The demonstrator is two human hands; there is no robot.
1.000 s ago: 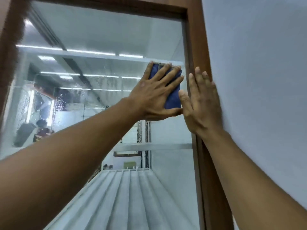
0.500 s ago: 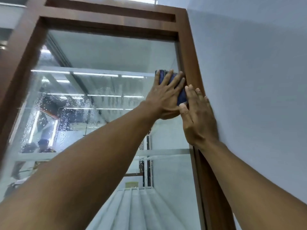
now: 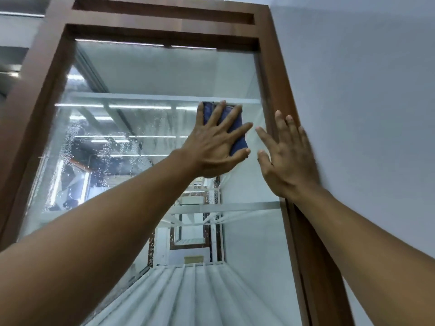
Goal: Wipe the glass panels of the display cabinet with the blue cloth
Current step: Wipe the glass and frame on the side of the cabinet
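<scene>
Toward 1 o'clock of the head view, high on the glass panel [image 3: 164,74], the left hand [image 3: 213,147] presses the blue cloth [image 3: 236,128] flat against the pane, fingers spread wide over it, thumb under its lower edge. Cloth folded to a pad; only strips show between the fingers.

Right hand [image 3: 288,158], at 3 o'clock from the cloth: open, fingers loosely apart, holding nothing. It lies along the brown wooden frame [image 3: 279,74], with thumb and forefinger over the glass edge. Looks like bracing; contact pressure not readable.

Pane condition: water droplets and streaks [image 3: 108,147] cover the zone from 9 to 10 o'clock of the cloth. Glass toward 5 o'clock looks clearer. White wall [image 3: 353,114] adjoins the frame on the right.

Judgement on technique: wiping step under way, much wet area left. Keep the palm flat so the whole pad bears evenly. Work overlapping strokes from the frame edge out toward the droplets at 9 o'clock, top band first, then downward. Refold once the pad is soaked.
</scene>
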